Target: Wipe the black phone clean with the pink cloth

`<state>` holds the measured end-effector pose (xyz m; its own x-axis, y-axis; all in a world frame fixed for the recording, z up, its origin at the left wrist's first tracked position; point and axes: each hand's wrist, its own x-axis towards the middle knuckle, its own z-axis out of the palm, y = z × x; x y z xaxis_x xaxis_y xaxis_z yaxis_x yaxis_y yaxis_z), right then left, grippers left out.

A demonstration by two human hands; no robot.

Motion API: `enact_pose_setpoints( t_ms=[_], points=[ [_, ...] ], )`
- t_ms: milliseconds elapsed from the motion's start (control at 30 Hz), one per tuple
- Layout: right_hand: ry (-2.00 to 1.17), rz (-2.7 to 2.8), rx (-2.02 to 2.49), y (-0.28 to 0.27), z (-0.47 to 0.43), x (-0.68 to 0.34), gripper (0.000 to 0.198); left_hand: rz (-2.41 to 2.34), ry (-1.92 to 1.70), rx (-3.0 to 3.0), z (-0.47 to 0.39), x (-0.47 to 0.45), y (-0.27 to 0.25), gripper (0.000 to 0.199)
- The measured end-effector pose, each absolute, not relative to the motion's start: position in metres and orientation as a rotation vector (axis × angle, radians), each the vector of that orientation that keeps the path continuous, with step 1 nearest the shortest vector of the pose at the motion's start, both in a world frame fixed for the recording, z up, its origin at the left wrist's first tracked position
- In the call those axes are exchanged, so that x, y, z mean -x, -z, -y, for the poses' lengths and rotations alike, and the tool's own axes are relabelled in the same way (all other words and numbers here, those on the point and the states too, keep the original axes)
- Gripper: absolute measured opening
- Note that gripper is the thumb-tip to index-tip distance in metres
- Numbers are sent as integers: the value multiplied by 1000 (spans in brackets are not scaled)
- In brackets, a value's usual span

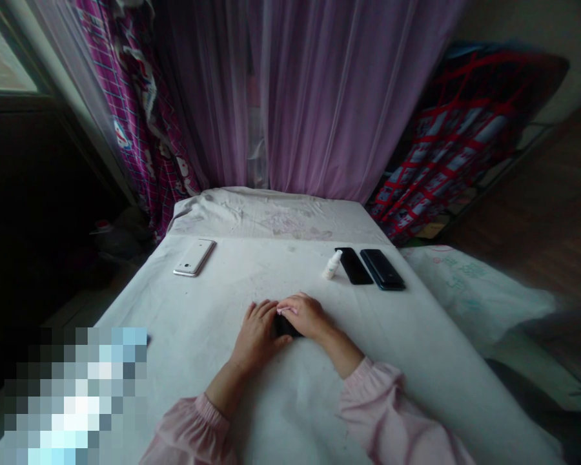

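Note:
A dark smartphone (285, 327) lies on the white-covered table in front of me, mostly covered by my hands. My left hand (259, 332) steadies it from the left, with its thumb along the near edge and its fingers over the far left side. Pinched in my right hand (310, 316) is a small pink cloth (287, 310), pressed onto the phone's upper part. How much cloth is under the fingers is hidden. Beyond my right hand, a small white spray bottle (332, 265) stands upright.
Two more dark phones (354, 266) (382, 269) lie side by side at the right, close to the bottle. A white phone (195, 258) rests at the far left. Purple curtains (339, 97) hang behind the table (213, 310). A pixelated bright patch covers the lower left.

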<state>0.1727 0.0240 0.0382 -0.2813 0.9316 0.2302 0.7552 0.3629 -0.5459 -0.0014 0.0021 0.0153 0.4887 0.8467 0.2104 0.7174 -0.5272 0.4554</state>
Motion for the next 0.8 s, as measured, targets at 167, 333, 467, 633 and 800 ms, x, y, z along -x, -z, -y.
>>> enact_pose_setpoints(
  t_ms=[167,333,467,633,800],
  points=[
    [-450,2088,1494,-40,-21,-189,16,-1307,-570,-2440,-3,0,-21,61],
    [-472,1950,1583,-38,-5,-213,16,-1271,-566,-2469,-3,0,-22,59],
    [-506,1872,1606,-35,9,-237,16,-1270,-562,-2491,-3,0,-20,61],
    [-549,1726,1627,-16,23,-268,16,-1257,-572,-2502,-2,-1,-20,60],
    [-494,1412,1577,7,38,-266,27,-1252,-524,-2536,2,0,-24,70]
  ],
)
